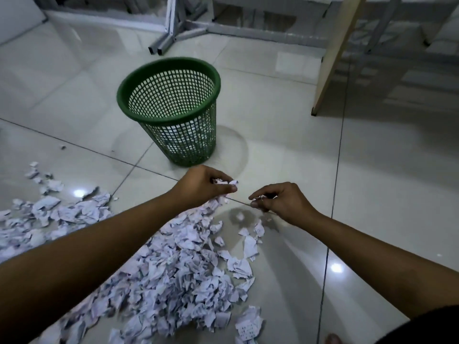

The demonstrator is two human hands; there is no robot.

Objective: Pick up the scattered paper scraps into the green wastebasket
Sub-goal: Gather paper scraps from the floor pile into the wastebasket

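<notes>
The green wastebasket (171, 110) stands upright on the tiled floor (372, 182), and some white paper shows through its mesh near the bottom. Just in front of the wastebasket, the left hand (203, 186) holds a bunch of crumpled scraps in curled fingers. To the right of it, the right hand (280, 202) pinches a small scrap. A big heap of paper scraps (173, 264) lies in front and to the left of the wastebasket, under both arms. Behind the wastebasket stand metal table legs (171, 28).
</notes>
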